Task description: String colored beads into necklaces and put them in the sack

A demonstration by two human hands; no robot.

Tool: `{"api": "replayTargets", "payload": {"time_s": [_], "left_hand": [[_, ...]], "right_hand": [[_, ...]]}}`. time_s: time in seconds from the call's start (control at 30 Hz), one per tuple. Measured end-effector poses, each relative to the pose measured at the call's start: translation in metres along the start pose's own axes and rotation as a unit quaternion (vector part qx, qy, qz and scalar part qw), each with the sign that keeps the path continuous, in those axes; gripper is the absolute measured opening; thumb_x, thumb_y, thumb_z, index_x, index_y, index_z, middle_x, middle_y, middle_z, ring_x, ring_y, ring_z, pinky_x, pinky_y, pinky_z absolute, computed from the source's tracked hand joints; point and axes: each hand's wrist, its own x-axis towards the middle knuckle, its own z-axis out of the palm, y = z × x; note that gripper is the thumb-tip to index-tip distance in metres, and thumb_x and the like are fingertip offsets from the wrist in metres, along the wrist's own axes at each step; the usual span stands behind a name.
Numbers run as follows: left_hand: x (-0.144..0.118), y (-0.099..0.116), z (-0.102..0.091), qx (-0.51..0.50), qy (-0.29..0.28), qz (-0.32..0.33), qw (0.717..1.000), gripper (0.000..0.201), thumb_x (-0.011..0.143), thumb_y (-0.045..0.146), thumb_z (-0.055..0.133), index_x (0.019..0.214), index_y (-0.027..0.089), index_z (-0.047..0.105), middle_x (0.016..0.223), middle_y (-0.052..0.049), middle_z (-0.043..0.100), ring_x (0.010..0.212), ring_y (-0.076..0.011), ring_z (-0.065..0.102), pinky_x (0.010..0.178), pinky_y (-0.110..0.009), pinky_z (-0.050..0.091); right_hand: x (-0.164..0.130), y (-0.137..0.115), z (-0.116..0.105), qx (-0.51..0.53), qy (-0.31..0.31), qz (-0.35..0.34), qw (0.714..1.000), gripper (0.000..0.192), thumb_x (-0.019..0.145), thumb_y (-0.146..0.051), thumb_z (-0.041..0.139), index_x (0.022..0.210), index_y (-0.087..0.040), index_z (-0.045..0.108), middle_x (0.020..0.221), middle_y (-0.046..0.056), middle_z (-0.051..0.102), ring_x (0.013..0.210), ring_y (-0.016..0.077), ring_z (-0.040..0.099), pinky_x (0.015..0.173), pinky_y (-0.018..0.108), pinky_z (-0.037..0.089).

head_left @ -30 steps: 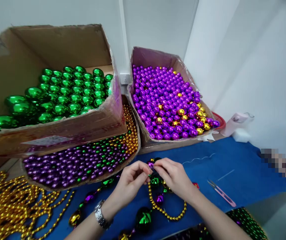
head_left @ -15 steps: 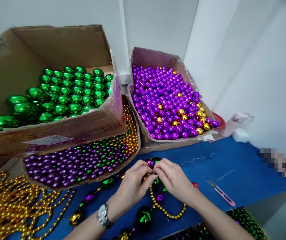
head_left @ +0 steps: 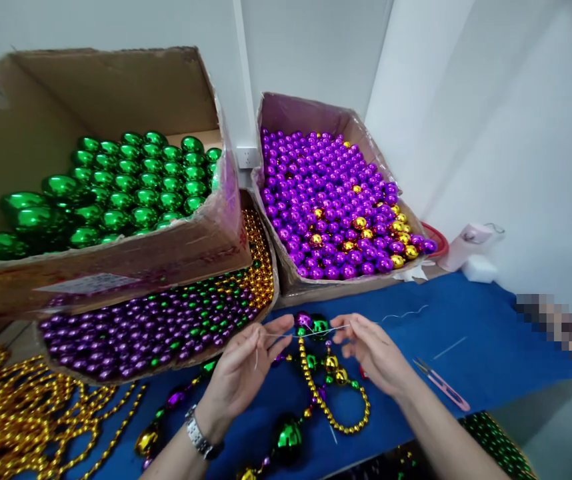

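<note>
My left hand (head_left: 243, 373) pinches one end of a thin pale thread (head_left: 282, 335) between thumb and fingertips, with a short tail hanging below. The thread is drawn across to my right hand (head_left: 377, 355), whose thumb and forefinger grip it while the other fingers curl. Just behind the thread, between the hands, sit a shiny purple bead (head_left: 303, 320) and a green bead (head_left: 320, 327). Below them a loop of small gold beads (head_left: 330, 421) lies on the blue cloth (head_left: 406, 400). Bigger beads, including a large green one (head_left: 287, 437), run along a strand towards the left.
Cardboard boxes hold green balls (head_left: 149, 180), purple and gold beads (head_left: 331, 200), and small mixed beads (head_left: 141, 333). Gold bead strands (head_left: 31, 413) heap at the left. Pink-handled thread snips (head_left: 443, 385) and a needle-like thin rod (head_left: 450, 347) lie at the right.
My hands were close together over the beads; they have moved apart, left and right, with the thread stretched between them. The beads behind now show more fully.
</note>
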Motion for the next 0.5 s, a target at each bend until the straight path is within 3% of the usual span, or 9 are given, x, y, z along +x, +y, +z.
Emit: {"api": "replayTargets", "payload": {"time_s": [0.07, 0.1, 0.2, 0.3, 0.4, 0.5], "left_hand": [[0.005, -0.007, 0.007, -0.035, -0.005, 0.019, 0.999, 0.02, 0.084, 0.025, 0.057, 0.066, 0.016, 0.055, 0.11, -0.011, 0.066, 0.122, -0.0281, 0.047, 0.106, -0.047, 0.029], [0.009, -0.01, 0.011, -0.048, -0.005, 0.026, 0.998, 0.02, 0.084, 0.025, 0.057, 0.066, 0.016, 0.054, 0.104, -0.01, 0.067, 0.119, -0.0276, 0.05, 0.106, -0.047, 0.029], [0.018, -0.018, 0.021, -0.086, 0.017, 0.041, 0.995, 0.019, 0.084, 0.026, 0.059, 0.068, 0.017, 0.052, 0.076, -0.002, 0.063, 0.091, -0.0194, 0.061, 0.1, -0.044, 0.037], [0.023, -0.021, 0.027, -0.098, 0.035, 0.035, 0.994, 0.021, 0.084, 0.027, 0.059, 0.068, 0.017, 0.049, 0.06, 0.005, 0.045, 0.059, -0.0087, 0.049, 0.079, -0.034, 0.047], [0.021, -0.022, 0.027, -0.071, 0.037, 0.023, 0.997, 0.028, 0.086, 0.028, 0.056, 0.065, 0.016, 0.044, 0.057, 0.006, 0.034, 0.051, -0.0065, 0.036, 0.061, -0.025, 0.042], [0.016, -0.023, 0.023, -0.036, 0.048, 0.019, 0.998, 0.031, 0.084, 0.03, 0.059, 0.063, 0.016, 0.041, 0.056, 0.007, 0.03, 0.05, -0.0066, 0.031, 0.057, -0.023, 0.038]], "right_hand": [[-0.002, 0.004, 0.018, 0.14, 0.021, 0.032, 0.989, 0.034, 0.097, -0.043, 0.028, 0.08, -0.022, 0.049, 0.116, 0.007, 0.058, 0.099, 0.0197, 0.059, 0.068, 0.031, 0.049], [-0.001, 0.004, 0.026, 0.233, 0.034, 0.052, 0.971, 0.033, 0.095, -0.044, 0.032, 0.075, -0.022, 0.046, 0.119, 0.006, 0.057, 0.105, 0.0205, 0.057, 0.073, 0.032, 0.049], [0.004, 0.001, 0.039, 0.439, 0.068, 0.093, 0.891, 0.028, 0.087, -0.043, 0.047, 0.069, -0.022, 0.041, 0.091, 0.001, 0.062, 0.099, 0.0187, 0.057, 0.074, 0.031, 0.048], [0.01, -0.002, 0.039, 0.451, 0.081, 0.089, 0.884, 0.027, 0.087, -0.042, 0.047, 0.07, -0.024, 0.038, 0.059, -0.005, 0.041, 0.066, 0.0132, 0.053, 0.06, 0.024, 0.045], [0.011, -0.002, 0.036, 0.444, 0.085, 0.091, 0.888, 0.028, 0.087, -0.04, 0.048, 0.068, -0.023, 0.036, 0.056, -0.007, 0.024, 0.05, 0.0104, 0.036, 0.046, 0.02, 0.035], [0.01, 0.003, 0.037, 0.423, 0.084, 0.1, 0.897, 0.03, 0.085, -0.039, 0.052, 0.067, -0.023, 0.035, 0.056, -0.007, 0.02, 0.049, 0.0101, 0.03, 0.042, 0.019, 0.03]]}}
